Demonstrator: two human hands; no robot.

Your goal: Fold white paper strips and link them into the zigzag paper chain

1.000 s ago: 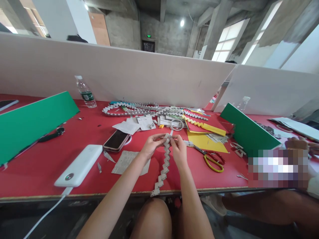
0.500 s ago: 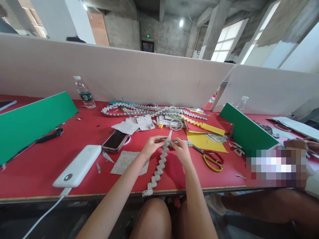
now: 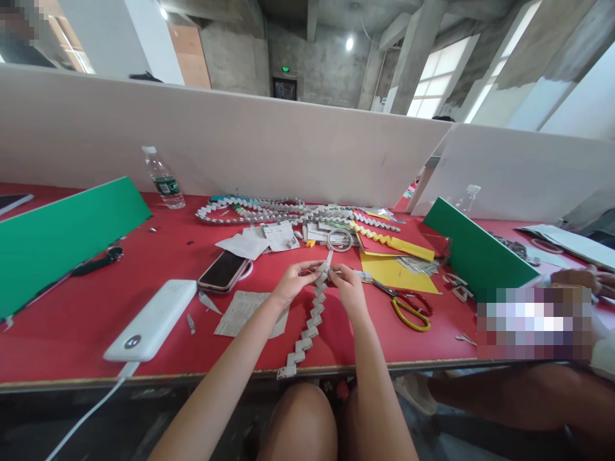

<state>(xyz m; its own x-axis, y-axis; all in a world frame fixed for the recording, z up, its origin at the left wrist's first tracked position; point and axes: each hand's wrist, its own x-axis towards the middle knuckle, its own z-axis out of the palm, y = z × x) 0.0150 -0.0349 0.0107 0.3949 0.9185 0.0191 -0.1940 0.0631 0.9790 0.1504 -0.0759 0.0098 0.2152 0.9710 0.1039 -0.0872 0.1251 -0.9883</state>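
In mid-frame, the left hand (image 3: 291, 282) and right hand (image 3: 346, 286) pinch the upper end of a zigzag strip (image 3: 314, 313) between their fingers, presumably steadying it from both sides while its tail reaches the lower-centre edge of the tabletop (image 3: 403, 342), though exact fingertip contact is unclear.

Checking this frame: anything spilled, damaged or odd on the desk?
Nothing plainly spilled or broken. Slightly untidy: a loose scrap, apparently an offcut, lies beside the power bank, and the folded chain, held by the left hand and right hand, trails to the front edge of the red table.
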